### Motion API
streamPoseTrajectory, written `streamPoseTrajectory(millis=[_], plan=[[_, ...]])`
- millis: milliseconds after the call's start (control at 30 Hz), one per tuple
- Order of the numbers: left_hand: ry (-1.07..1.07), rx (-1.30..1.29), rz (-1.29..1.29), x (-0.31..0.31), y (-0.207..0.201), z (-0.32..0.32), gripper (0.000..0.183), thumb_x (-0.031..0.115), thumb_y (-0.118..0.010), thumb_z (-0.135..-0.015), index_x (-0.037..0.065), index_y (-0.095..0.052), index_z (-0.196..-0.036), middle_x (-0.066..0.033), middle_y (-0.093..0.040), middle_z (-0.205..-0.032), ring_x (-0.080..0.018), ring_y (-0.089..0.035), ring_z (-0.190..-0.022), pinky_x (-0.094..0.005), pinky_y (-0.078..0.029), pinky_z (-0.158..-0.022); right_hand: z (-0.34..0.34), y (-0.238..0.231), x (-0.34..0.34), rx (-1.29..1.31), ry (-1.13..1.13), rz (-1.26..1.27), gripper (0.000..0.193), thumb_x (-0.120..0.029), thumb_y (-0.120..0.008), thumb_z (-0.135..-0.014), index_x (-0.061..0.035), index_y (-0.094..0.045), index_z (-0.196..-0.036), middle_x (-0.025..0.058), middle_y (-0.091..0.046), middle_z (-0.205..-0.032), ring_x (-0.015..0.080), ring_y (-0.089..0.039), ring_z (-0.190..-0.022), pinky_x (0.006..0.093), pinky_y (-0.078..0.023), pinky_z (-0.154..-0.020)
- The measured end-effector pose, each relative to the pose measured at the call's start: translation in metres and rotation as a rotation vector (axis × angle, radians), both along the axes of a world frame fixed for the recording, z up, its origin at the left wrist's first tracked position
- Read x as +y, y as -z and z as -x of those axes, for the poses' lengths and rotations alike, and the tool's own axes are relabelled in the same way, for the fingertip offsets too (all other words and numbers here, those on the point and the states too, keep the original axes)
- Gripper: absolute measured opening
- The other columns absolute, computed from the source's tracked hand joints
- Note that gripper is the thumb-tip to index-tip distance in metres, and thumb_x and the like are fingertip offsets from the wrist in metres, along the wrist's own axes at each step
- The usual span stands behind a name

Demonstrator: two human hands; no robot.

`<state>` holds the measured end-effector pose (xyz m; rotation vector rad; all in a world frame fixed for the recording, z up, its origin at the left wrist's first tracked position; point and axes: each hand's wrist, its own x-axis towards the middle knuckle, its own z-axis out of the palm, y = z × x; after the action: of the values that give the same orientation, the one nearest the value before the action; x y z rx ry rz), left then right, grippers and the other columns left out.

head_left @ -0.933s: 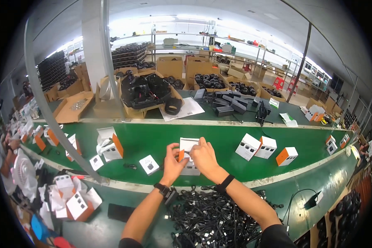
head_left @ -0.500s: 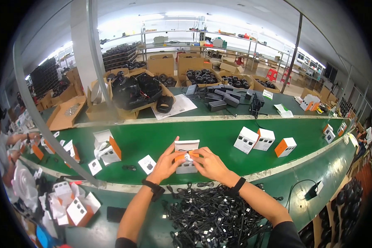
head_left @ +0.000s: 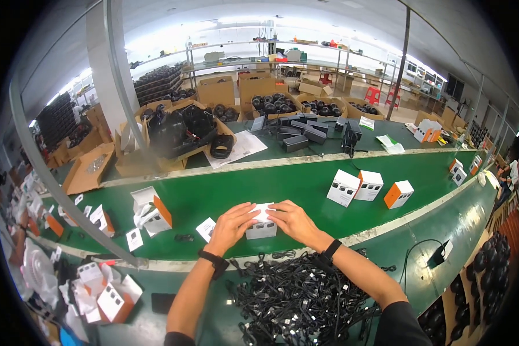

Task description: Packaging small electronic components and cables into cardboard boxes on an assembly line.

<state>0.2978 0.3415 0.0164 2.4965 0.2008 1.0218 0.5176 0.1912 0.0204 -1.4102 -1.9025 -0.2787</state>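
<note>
A small white box (head_left: 262, 230) with dark product pictures on its front stands on the green belt in front of me, its lid down. My left hand (head_left: 234, 226) holds its left side, fingertips on the top. From the right, my right hand (head_left: 296, 222) presses its fingers on the lid and upper edge. Left of the box lies a white printed card (head_left: 205, 229), with a short black cable (head_left: 184, 237) further left. Just nearer to me, under my forearms, spreads a big heap of black cables (head_left: 305, 297).
White-and-orange boxes (head_left: 343, 188) stand on the belt (head_left: 294, 176) to the right. An open box (head_left: 154, 213) stands left, near a metal post (head_left: 69, 190). Black adapters (head_left: 305, 134) and cartons cover the far bench. Opened boxes (head_left: 116, 297) lie at near left. A person's arm shows at far left.
The box's raised lid has been folded down. The orange inside and the white item at my fingers are now covered. Both hands have moved onto the top. The view has shifted slightly.
</note>
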Motion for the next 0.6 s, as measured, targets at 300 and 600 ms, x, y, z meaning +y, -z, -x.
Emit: streamPoseTrajectory(millis=[300, 600], plan=[[-0.026, 0.03, -0.145, -0.001, 0.003, -0.003, 0.035, 0.019, -0.081, -0.096, 0.014, -0.08, -0.131, -0.0125, -0.076, -0.135, -0.0331, -0.068, -0.133, -0.0437, -0.059, -0.108, 0.002, -0.012, -0.012, -0.172, 0.028, 0.055, 0.027, -0.012, -0.078, -0.095, 0.0006, -0.075, -0.118, 0.0121, -0.071, -0.128, 0.0305, -0.068, -0.114, 0.0391, -0.063, -0.09], [0.062, 0.133, 0.058, 0.002, 0.006, 0.006, 0.059, 0.026, -0.073, -0.102, 0.008, -0.057, -0.157, -0.0181, -0.052, -0.165, -0.039, -0.045, -0.155, -0.0491, -0.04, -0.126, -0.001, -0.024, -0.009, -0.034, 0.067, 0.18, 0.048, -0.025, -0.085, -0.091, 0.0003, -0.066, -0.127, 0.0185, -0.065, -0.137, 0.0398, -0.061, -0.131, 0.0521, -0.054, -0.106]])
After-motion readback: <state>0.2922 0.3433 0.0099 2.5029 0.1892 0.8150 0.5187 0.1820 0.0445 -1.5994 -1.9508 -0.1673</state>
